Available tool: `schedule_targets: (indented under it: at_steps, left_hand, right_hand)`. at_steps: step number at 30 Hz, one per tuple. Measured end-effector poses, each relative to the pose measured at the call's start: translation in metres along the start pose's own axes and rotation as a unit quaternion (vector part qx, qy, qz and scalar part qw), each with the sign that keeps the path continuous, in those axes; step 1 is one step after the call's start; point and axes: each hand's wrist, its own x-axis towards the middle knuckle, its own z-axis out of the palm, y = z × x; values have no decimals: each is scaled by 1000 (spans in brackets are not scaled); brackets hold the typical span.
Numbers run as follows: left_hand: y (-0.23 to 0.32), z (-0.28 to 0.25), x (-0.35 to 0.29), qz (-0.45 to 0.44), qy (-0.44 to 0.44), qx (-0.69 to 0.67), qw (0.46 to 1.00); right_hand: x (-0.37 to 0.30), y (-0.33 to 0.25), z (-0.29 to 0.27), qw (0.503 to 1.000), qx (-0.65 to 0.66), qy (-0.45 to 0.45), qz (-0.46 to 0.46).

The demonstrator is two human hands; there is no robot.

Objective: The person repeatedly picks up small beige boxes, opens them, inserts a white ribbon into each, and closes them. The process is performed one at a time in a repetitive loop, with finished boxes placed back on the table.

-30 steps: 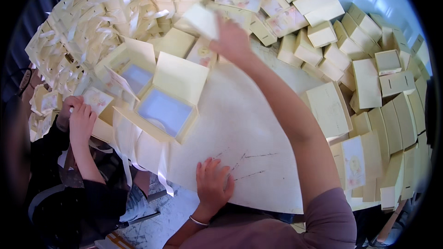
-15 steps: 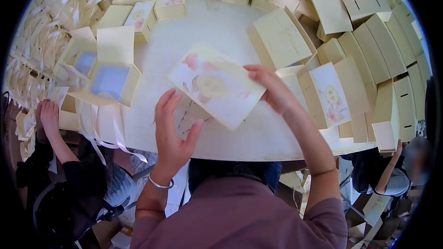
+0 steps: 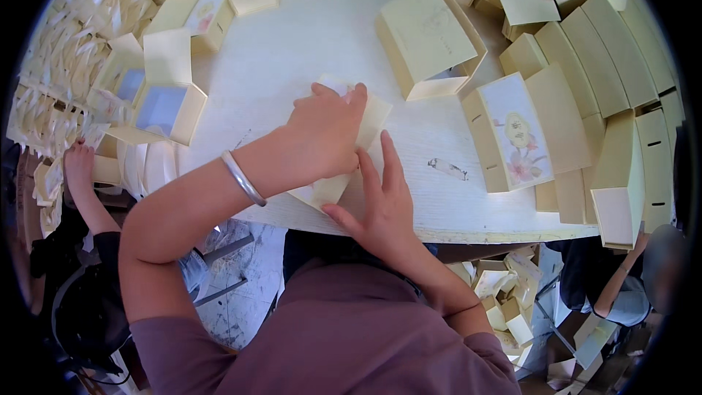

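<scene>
**Q:** What fills the workspace?

**A:** Pale white tabletop (image 3: 307, 51), ringed on all sides by stacks of cream cardboard boxes. Near its front edge lies a flat cream card blank (image 3: 369, 121), the piece being worked.

**Q:** Where are the hands relative to it?

**A:** Both are on it. The left hand (image 3: 325, 135), a metal bangle (image 3: 243, 178) on its wrist, reaches across from the left and presses down on the blank, fingers curled over its upper part. The right hand (image 3: 380, 201) lies flat and spread on the lower part, nearer the body. Neither is clenched; whether any finger pinches an edge cannot be told. The blank's long axis runs diagonally, from lower left to upper right.

**Q:** Any containers?

**A:** Left of the hands, an open box (image 3: 164, 110) shows a bluish inside, nothing visibly in it. To the right, a closed box with a flower print (image 3: 515, 135), and beyond the hands a plain open box (image 3: 428, 36) on its side, seemingly hollow. Another person's hand (image 3: 77, 164) shows at the far left.
</scene>
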Motion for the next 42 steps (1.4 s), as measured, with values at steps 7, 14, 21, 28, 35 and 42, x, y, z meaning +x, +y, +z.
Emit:
schedule_targets:
  at_steps: [7, 14, 21, 28, 35, 42]
  left_hand:
    - [-25, -21, -2, -16, 38, -142, 989]
    - [-89, 9, -29, -133, 12, -684, 717]
    - [-85, 59, -51, -150, 108, -806, 562]
    - [-80, 70, -55, -127, 127, -820, 544]
    - [-77, 55, -54, -93, 110, -781, 607]
    - [-61, 31, -45, -15, 373, -537, 757]
  right_hand:
    - [-5, -5, 10, 991, -87, -40, -96]
    - [5, 3, -12, 979, -164, -83, -89]
    - [-9, 31, -26, 993, 10, 15, -120]
    - [-40, 51, -16, 784, 495, 237, 291]
    - [0, 22, -84, 945, 69, 320, -3]
    - [68, -39, -65, 964, -139, -174, -148]
